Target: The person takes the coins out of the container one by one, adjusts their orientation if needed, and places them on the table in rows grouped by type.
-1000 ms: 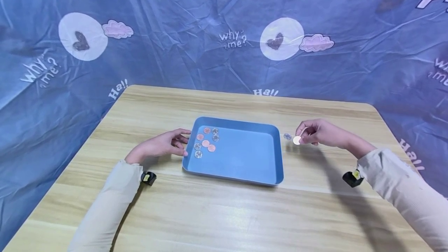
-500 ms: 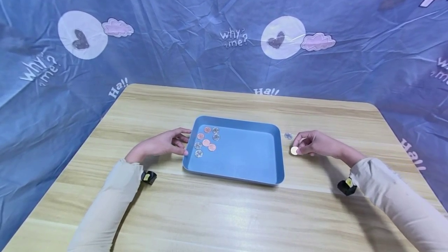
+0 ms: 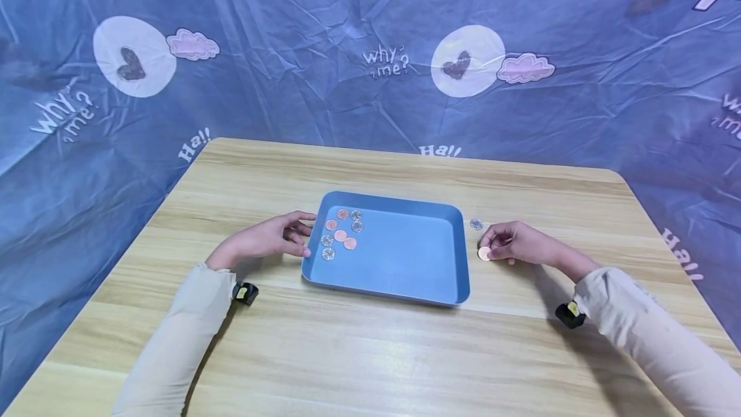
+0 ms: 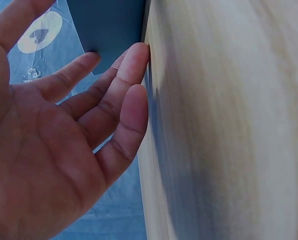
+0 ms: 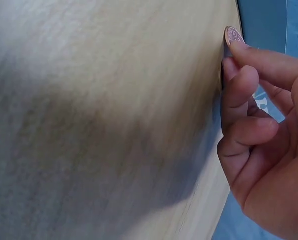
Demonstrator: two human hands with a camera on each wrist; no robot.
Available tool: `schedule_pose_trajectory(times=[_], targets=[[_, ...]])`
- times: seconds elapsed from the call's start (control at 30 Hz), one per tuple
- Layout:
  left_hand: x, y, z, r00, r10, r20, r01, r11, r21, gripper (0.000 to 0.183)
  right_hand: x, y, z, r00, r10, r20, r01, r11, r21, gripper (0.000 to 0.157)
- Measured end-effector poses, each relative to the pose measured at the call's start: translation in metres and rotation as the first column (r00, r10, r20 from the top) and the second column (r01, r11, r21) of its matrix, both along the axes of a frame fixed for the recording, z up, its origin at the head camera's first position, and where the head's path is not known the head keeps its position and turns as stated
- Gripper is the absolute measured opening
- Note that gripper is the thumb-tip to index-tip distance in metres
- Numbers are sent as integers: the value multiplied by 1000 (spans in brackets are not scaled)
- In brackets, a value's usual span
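My right hand (image 3: 514,242) pinches a copper-coloured coin (image 3: 484,253) between thumb and fingers, low at the table just right of the blue tray (image 3: 465,253). In the right wrist view, the coin (image 5: 234,36) stands out past the fingertips on edge, close to the tray's wall, while the other fingers curl loosely. A silver coin (image 3: 476,224) lies on the table a little behind it. My left hand (image 3: 269,237) rests against the tray's left side. The left wrist view shows its fingers spread, fingertips (image 4: 92,58) at the outer wall of the tray (image 4: 108,30).
Inside the tray's left part lie several loose coins, copper ones such as the pinkish coin (image 3: 340,235) and silver ones such as the coin (image 3: 328,253). The wooden table (image 3: 370,352) ends at the back against a blue printed cloth (image 3: 324,95).
My right hand has moved toward the front of the table and slightly left, lowering the copper coin beside the tray, in front of the silver coin. The left hand and tray stay put.
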State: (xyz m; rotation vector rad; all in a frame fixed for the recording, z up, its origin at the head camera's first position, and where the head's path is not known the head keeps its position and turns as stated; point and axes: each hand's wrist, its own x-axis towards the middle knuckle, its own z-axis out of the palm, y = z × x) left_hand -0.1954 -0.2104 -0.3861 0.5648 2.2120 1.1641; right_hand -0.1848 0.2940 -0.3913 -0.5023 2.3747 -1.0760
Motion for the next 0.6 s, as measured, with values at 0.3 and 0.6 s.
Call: schedule_pose_trajectory(times=[0.3,0.6], targets=[[1,0,1,1000,21,15,-21,1000,-9,80,3,-2,-1,1000,-21,5,20,999,51,20],[-1,1,0,1000,7,9,-7,1000,-14,82,4,3,-3,999,-40,18,39,998,39,25]])
